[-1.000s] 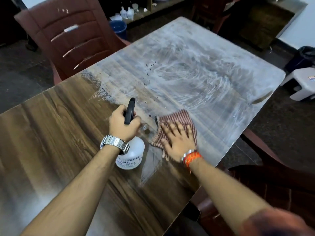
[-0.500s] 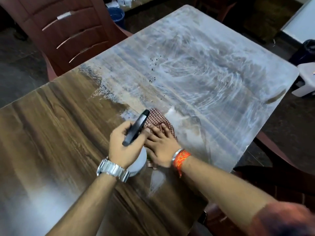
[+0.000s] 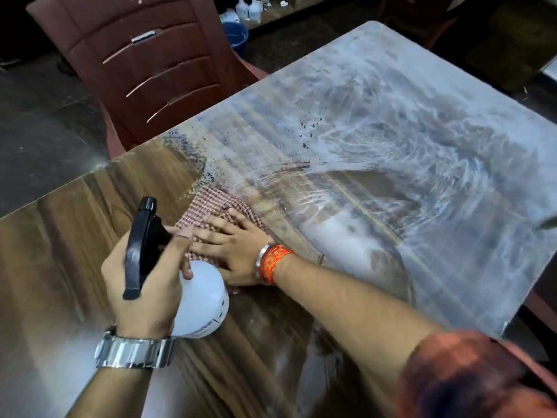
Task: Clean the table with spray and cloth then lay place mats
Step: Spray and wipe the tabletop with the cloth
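Observation:
My left hand (image 3: 150,279) grips a white spray bottle (image 3: 202,303) by its black trigger head, holding it just above the wooden table (image 3: 75,236). My right hand (image 3: 232,245) lies flat, fingers spread, on a red checked cloth (image 3: 211,203) and presses it onto the table just beyond the bottle. The far half of the table is covered in a whitish smeared film with curved wipe marks; a dark wiped arc runs to the right of the cloth.
A brown plastic chair (image 3: 150,64) stands at the table's far left side. A blue bucket (image 3: 236,36) and white bottles (image 3: 248,9) sit on the floor behind it. Another chair's arm (image 3: 539,309) shows at the right edge.
My right hand has slid the cloth to the left, from right of the bottle to beyond it, leaving a dark wiped arc. My left hand has kept hold of the bottle.

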`<state>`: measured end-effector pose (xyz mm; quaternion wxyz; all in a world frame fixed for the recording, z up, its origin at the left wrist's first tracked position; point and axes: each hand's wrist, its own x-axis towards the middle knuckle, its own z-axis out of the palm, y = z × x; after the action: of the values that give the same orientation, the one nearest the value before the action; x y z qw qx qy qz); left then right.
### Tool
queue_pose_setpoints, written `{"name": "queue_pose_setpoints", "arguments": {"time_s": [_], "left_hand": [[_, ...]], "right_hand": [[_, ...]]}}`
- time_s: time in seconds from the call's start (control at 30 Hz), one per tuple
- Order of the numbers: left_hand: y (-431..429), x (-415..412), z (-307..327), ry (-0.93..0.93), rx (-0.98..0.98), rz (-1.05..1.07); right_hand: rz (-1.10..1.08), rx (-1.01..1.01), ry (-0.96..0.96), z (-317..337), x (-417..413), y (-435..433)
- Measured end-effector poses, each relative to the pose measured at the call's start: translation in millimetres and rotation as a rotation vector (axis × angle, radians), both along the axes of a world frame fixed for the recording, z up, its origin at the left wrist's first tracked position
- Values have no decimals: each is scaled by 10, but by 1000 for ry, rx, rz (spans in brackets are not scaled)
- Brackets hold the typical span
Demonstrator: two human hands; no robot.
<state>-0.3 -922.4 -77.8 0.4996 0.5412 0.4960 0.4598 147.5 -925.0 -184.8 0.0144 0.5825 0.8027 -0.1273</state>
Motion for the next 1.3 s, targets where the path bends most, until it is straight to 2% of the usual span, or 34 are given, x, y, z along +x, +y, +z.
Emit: {"name": "queue_pose_setpoints", "arguments": {"time_s": [0.03, 0.07, 0.2, 0.27, 0.33, 0.5, 0.57, 0.67, 0.77, 0.83, 0.9, 0.97, 1.07, 1.13, 1.23, 1.3], "left_hand": [[19, -17, 14, 27, 7, -4], [19, -34, 25, 68, 13, -19], [-118, -128, 85, 145, 14, -107], [-211, -168, 108, 147, -8, -136], [-309, -147, 136, 144, -32, -170], [-612, 29, 227, 84, -87, -228], [-765, 50, 281, 72, -76, -235], [-1039, 83, 357, 76, -75, -226], [-1374, 108, 380, 111, -88, -249], [-1635, 131, 397, 124, -96, -247], [-1858, 149, 391, 152, -101, -230], [-2105, 158, 388, 170, -118, -206], [-2443, 171, 426, 172, -121, -151], [-2688, 151, 459, 202, -99, -111], [-2979, 50, 528, 204, -99, -73], [-3166, -29, 572, 194, -100, -72]], "right_hand": [[-2, 31, -6, -20, 177, 9], [-103, 59, -12, -49, 413, 16], [-945, 3, -19, -102, 1579, -253], [-1144, -20, -10, -62, 1671, -498], [-1049, 15, -73, -87, 1237, -739], [-229, 49, 19, 14, -297, -2024], [-135, 5, 43, 35, -374, -2550], [-223, 22, 37, 40, 224, -2863], [-699, 22, -72, -52, 1236, -2894], [-1036, -54, -51, -41, 1668, -2920], [-1173, -69, -32, -47, 1643, -2879], [-1073, -38, -32, -3, 1251, -2949], [-607, 85, 39, 3, 456, -3340], [-331, 86, 84, -8, 137, -3701], [-211, 109, 71, -37, 400, -3897], [-335, 131, 20, -101, 896, -3906]]}}
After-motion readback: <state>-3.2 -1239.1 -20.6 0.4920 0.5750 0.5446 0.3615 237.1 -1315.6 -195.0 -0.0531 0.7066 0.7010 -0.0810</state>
